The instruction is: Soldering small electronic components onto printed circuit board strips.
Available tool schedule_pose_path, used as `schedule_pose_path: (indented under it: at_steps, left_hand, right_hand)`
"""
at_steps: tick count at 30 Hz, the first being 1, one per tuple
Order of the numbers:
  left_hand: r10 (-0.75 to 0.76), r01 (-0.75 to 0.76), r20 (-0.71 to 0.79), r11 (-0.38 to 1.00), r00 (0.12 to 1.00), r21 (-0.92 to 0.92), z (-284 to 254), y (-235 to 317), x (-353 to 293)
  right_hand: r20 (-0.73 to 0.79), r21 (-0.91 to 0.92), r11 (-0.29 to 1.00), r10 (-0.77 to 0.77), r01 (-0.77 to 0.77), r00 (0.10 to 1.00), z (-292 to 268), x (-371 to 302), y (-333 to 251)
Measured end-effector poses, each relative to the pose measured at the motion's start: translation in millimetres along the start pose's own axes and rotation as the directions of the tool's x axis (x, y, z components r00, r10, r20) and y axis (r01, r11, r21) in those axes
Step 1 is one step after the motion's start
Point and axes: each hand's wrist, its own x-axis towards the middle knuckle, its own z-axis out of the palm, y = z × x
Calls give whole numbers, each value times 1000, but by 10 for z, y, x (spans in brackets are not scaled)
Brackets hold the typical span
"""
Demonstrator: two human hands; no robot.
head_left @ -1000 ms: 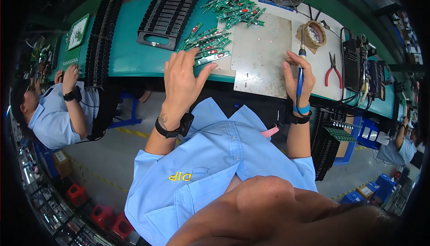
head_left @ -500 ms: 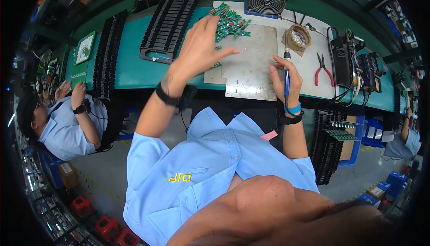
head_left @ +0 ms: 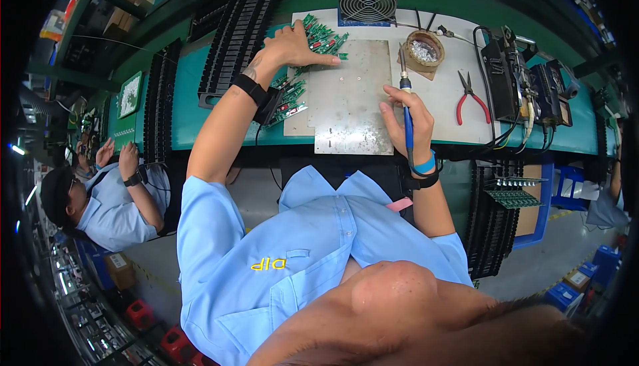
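My left hand (head_left: pixel 291 47) reaches over the left side of a pile of small green circuit boards (head_left: pixel 324 41) with red parts. Its thumb sticks out to the right, apart from the bent fingers, and nothing shows in its grasp. More of these boards (head_left: pixel 291 99) lie beside my left wrist, partly hidden by the wristband. In my right hand (head_left: pixel 414 123) is a blue soldering iron (head_left: pixel 407 114), held like a pen with its tip pointing away from me. Between the hands lies a flat metal plate (head_left: pixel 353 99), with a few tiny bits on it.
A round tip-cleaning pot (head_left: pixel 425 49), red-handled pliers (head_left: pixel 471 99) and a black soldering station (head_left: pixel 502 79) stand to the right. A fan (head_left: pixel 368 0) is at the back. Black slotted racks (head_left: pixel 243 26) stand left. A co-worker (head_left: pixel 110 199) sits at far left.
My left hand has moved left and its fingers have bent over the boards. Boards by its wrist have come into sight. My right hand still holds the iron; the view has shifted slightly.
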Motion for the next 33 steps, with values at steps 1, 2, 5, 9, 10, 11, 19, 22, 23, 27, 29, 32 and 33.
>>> schedule_pose_path:
  at_steps: [1,2,5,9,10,11,19,22,23,27,29,32,33]
  left_hand:
    - [-2,3,-25,1000,1000,30,20,4,-5]
    - [-7,8,-23,999,1000,31,27,-8,0]
    - [-4,3,-76,1000,997,-13,30,-68,50]
    - [1,-9,-103,997,995,-79,49,-172,147]
    - [1,-9,-101,997,995,-78,50,-192,181]
    - [10,-15,-76,997,997,-75,17,-188,187]
    - [28,-28,7,999,1000,-44,-115,-176,215]
    - [43,-43,-20,999,999,7,-95,-144,189]
    - [50,-50,-28,999,998,22,-103,-109,163]
    - [58,-53,-73,996,996,69,-88,-22,111]
    - [72,-58,-120,992,990,112,-61,-23,101]
    - [79,-70,-112,994,991,82,-92,-68,106]
    - [89,-82,-105,994,991,69,-100,-78,106]
  right_hand:
    - [3,7,1000,2,-2,1000,-2,-7,3]
    - [6,14,1000,5,-5,1000,-4,-13,7]
    - [7,25,1000,2,-2,1000,-2,13,13]
    - [1,26,1000,-8,8,1000,-2,27,-10]
    - [-1,26,1000,-6,6,1000,-4,16,-20]
    - [-2,27,1000,-7,7,1000,-6,11,-22]
    - [11,15,1000,14,-14,1000,6,19,-17]
    - [23,1,1000,16,-16,1000,0,9,-17]
    - [27,-5,1000,18,-18,999,1,5,-16]
    - [22,-11,1000,28,-27,999,5,7,-19]
    - [31,-11,1000,28,-28,999,2,5,-35]
    - [42,-21,999,36,-35,998,-5,8,-55]
    - [43,-32,999,36,-35,998,-6,7,-57]
